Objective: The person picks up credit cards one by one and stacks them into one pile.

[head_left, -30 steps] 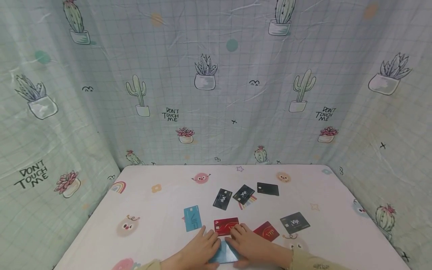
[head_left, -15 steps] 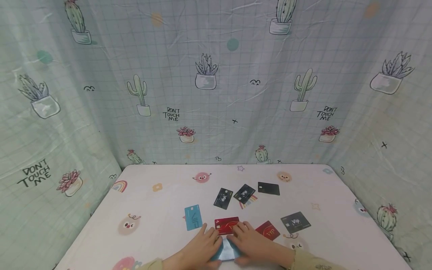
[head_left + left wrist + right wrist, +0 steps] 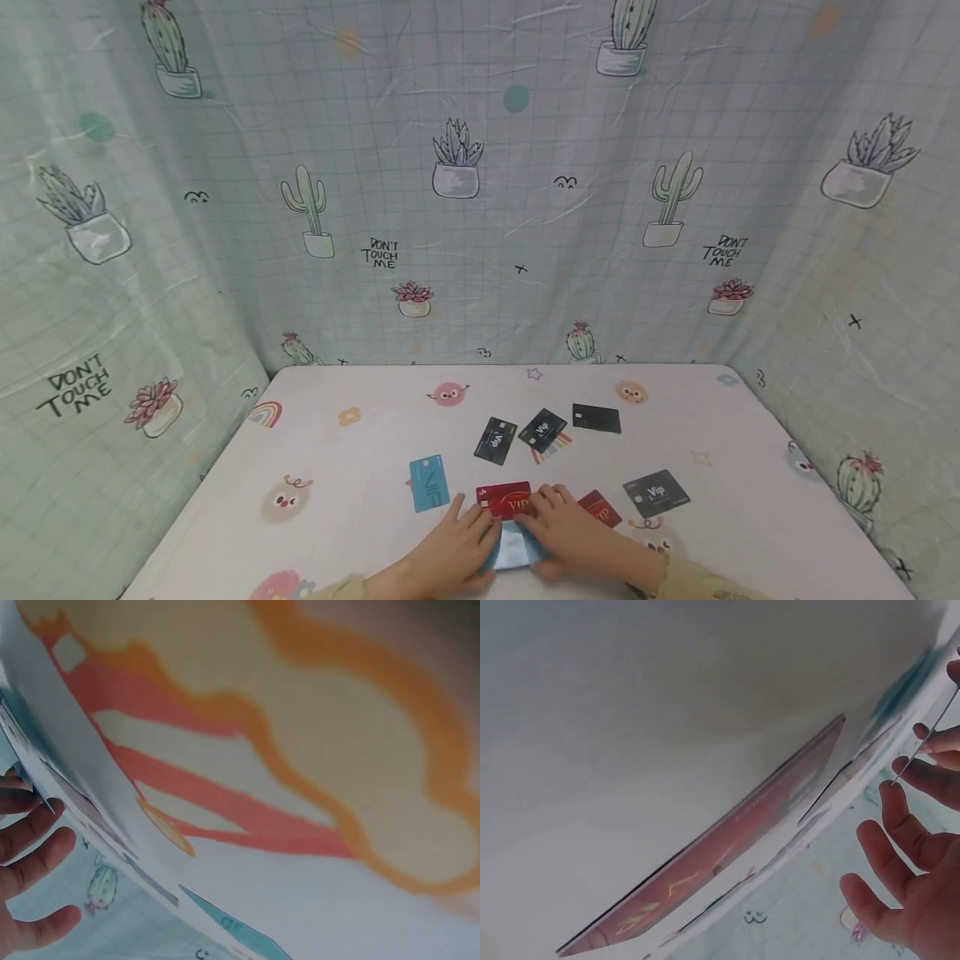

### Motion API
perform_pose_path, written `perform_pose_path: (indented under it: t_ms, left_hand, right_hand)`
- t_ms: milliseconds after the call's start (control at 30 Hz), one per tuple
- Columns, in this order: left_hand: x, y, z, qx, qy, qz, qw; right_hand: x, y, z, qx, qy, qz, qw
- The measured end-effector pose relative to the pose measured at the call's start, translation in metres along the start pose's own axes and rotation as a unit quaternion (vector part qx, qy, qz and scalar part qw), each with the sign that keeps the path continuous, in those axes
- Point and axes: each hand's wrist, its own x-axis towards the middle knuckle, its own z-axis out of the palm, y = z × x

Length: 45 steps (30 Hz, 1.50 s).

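Note:
In the head view a shiny light-blue card is held between both hands near the front of the table. My left hand pinches its left side, thumb at the near edge and fingertips at the far edge. From the other side my right hand grips it the same way. The right wrist view shows the held card edge-on as a thin line between fingertips, raised over the tabletop. Just beyond the fingertips lies a red VIP card. Another red card is partly hidden behind my right hand.
A blue VIP card lies left of the hands. Farther back are two black Vip cards and a plain black card. A grey Vip card lies to the right. Patterned cloth hangs behind the table's back edge.
Both hands have shifted slightly forward and to the right with the light-blue card. My right hand now covers more of the right-hand red card; the loose cards have stayed put.

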Motion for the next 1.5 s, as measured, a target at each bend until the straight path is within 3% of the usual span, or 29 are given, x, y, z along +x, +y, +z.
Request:
perform_pose_path:
  t_ms: [267, 500, 800, 1233, 1500]
  left_hand:
    - [0.006, 0.001, -0.001, 0.011, 0.031, -0.018, 0.9993]
    - [0.012, 0.000, -0.004, -0.021, 0.021, -0.036, 0.9989]
    - [0.019, -0.002, -0.007, -0.050, 0.036, -0.047, 0.9971]
    - [0.033, -0.008, -0.019, -0.054, 0.106, -0.069, 0.9905]
    - [0.040, -0.010, -0.021, -0.056, 0.112, -0.080, 0.9889]
  right_hand:
    - [-0.004, 0.008, 0.000, 0.017, 0.007, 0.032, 0.9993]
    - [-0.008, 0.012, 0.002, 0.017, 0.034, 0.047, 0.9982]
    - [-0.012, 0.017, -0.009, 0.064, 0.011, 0.094, 0.9935]
    - [-0.021, 0.029, -0.009, 0.080, 0.090, 0.117, 0.9858]
    - [-0.024, 0.035, -0.012, 0.088, 0.102, 0.146, 0.9800]
